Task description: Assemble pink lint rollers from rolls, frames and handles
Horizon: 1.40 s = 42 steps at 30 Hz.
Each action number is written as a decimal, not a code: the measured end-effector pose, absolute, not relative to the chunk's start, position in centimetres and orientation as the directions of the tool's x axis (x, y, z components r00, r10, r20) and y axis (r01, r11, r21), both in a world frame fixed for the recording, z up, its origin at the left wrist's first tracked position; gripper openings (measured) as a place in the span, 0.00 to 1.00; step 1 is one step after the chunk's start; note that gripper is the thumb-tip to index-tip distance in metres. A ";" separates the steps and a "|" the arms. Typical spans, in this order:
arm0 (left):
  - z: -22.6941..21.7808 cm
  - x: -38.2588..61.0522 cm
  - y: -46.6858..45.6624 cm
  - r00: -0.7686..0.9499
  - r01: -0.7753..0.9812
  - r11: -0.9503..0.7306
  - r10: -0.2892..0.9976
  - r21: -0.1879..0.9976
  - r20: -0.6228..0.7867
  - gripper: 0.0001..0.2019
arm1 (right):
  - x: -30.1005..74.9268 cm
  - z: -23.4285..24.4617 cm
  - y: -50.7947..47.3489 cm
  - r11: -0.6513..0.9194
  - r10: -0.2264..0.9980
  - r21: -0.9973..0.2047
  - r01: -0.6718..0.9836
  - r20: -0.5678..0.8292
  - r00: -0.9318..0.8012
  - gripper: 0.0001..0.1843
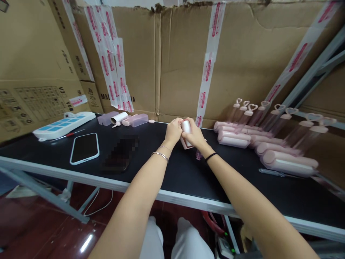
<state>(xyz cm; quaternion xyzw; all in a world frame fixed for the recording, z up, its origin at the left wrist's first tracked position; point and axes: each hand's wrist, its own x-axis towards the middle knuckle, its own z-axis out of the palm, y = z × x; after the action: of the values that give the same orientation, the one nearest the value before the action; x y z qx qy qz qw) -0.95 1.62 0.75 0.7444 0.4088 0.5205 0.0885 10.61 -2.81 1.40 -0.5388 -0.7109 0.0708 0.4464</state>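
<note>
Both hands meet over the middle of the black table. My right hand (194,135) is closed around a white cylinder (185,127), with a pink casing (185,144) showing below it. My left hand (174,130) presses against the same piece from the left, fingers bent; its fingertips are partly hidden. A small purple piece (198,155) lies just under my right wrist. Left of the hands are a clear purple cover (140,120), a second purple cover (107,118), a white tube (120,117) and a small pink disc (151,121).
Several pink cylindrical units (289,162) with heart-looped clear parts (250,109) crowd the right side, beside a slim clear-handled tool (272,172). A power strip (64,125), a screwdriver (70,134), a phone (85,148) and a blurred dark object (121,154) lie left. Cardboard (183,72) walls the back.
</note>
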 end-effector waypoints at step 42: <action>1.8 -1.9 1.3 -0.053 -0.154 -0.474 0.880 0.867 0.472 0.17 | 12.3 0.7 -2.8 0.398 0.863 -0.900 0.178 0.433 0.261 0.34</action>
<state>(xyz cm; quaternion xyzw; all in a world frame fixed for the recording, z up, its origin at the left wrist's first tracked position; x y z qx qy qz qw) -1.91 1.29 1.82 0.5613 0.3236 0.6495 0.3979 12.33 -2.77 0.72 -0.4777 -0.5449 0.2698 0.6341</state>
